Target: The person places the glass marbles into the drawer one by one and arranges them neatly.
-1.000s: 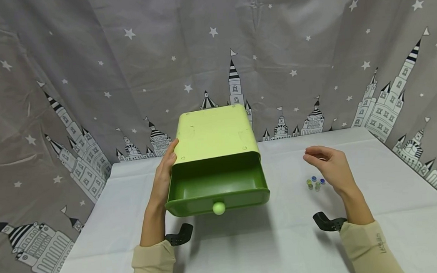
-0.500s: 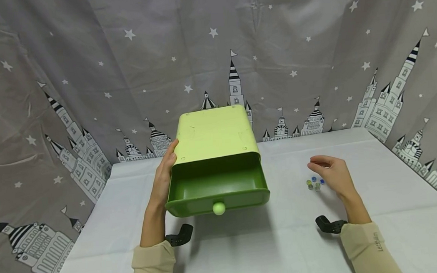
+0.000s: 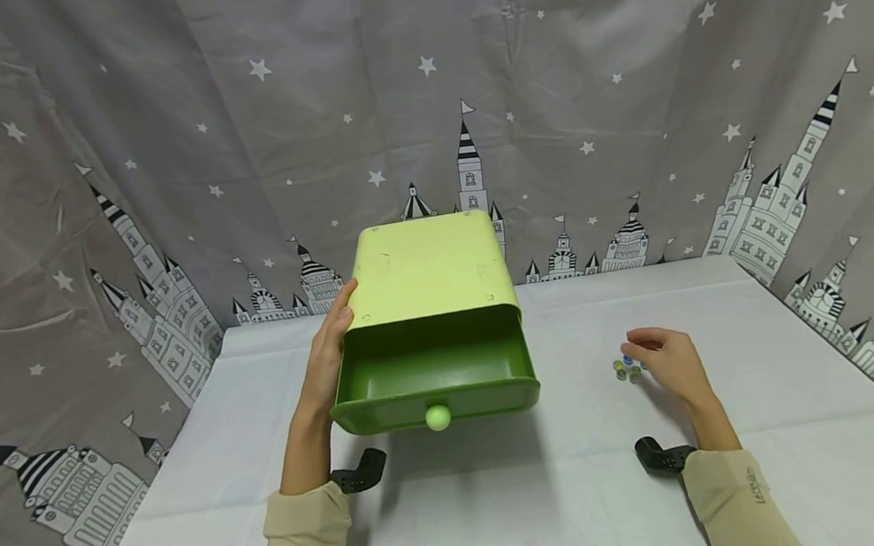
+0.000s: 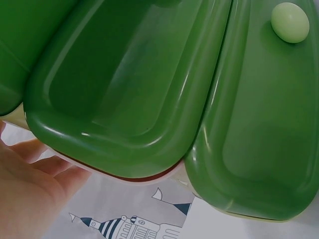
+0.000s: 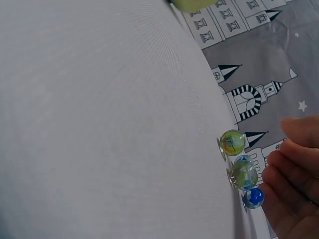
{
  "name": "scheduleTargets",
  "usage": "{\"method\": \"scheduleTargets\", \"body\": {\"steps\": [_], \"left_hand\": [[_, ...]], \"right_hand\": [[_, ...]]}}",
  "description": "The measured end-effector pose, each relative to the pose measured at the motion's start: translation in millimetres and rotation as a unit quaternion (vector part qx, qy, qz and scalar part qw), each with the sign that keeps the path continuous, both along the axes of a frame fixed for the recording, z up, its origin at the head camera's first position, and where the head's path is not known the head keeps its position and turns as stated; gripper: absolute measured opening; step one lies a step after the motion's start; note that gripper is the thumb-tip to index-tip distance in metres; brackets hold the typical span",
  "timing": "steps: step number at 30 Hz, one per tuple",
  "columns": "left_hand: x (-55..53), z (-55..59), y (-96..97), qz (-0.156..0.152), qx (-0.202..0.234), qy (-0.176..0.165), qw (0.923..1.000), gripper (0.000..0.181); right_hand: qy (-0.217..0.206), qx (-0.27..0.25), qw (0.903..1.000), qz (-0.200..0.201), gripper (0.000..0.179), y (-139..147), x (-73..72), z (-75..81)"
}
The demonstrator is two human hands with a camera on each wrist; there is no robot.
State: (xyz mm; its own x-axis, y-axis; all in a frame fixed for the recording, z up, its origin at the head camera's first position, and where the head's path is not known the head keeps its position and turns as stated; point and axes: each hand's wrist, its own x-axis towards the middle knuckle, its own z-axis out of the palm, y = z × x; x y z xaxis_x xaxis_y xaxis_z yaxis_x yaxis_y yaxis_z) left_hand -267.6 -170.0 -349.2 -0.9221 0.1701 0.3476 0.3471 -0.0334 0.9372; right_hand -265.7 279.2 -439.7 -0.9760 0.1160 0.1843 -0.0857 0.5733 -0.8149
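Observation:
My left hand rests against the left side of a light green box, fingers lying along its wall. The box's dark green drawer is pulled out, with a round green knob on its front, and its visible inside is bare. On the table to the right lies a small cluster of glass marbles. A yellow-green marble, a clear marble and a blue marble show in the right wrist view. My right hand is beside the cluster, fingers bent loosely, fingertips right at the marbles and partly covering them.
A white cloth covers the table. Behind it hangs a grey curtain printed with castles and stars. A black wrist camera mount sits at the left wrist, and another black mount at the right.
My right hand has come down and slightly nearer to me, from above the marbles to right beside them. The left hand, box and drawer have stayed put.

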Motion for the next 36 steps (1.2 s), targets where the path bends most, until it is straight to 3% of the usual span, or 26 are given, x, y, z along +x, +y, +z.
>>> {"method": "scheduleTargets", "body": {"steps": [9,24,36], "left_hand": [[0.3,0.2,0.6,0.002,-0.004,0.002,1.0,0.055],[0.5,0.1,2.6,0.006,-0.004,-0.005,1.0,0.054],[0.9,-1.1,0.5,0.004,-0.004,0.002,1.0,0.055]], "right_hand": [[-0.015,0.028,0.9995,0.008,0.037,2,2.5,-6.6],[0.005,0.071,0.9975,-0.005,0.03,1,0.4,-14.9],[-0.026,0.097,0.9949,-0.012,0.028,-3,-0.3,-15.2]]}}
